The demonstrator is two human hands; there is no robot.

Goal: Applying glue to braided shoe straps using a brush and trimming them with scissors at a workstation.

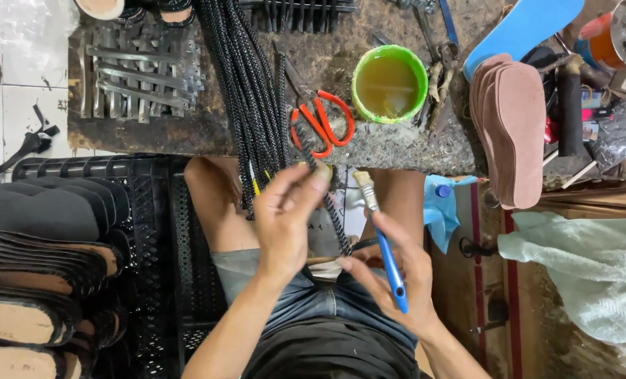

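The left hand (285, 221) pinches the upper end of a short black-and-white braided cord (325, 193) between thumb and fingertips, holding it taut over the lap. The right hand (390, 270), just beside it, is closed around a blue-handled brush with a pale bristle tip (379, 231) and also steadies the cord's lower end. The cord looks light, limp and slightly rough, so it is best gripped at both ends. Beyond the hands, on the worn table (397, 151), stand a green cup of amber glue (388, 84), orange-handled scissors (323, 123) and a bundle of black braided cords (246, 91).
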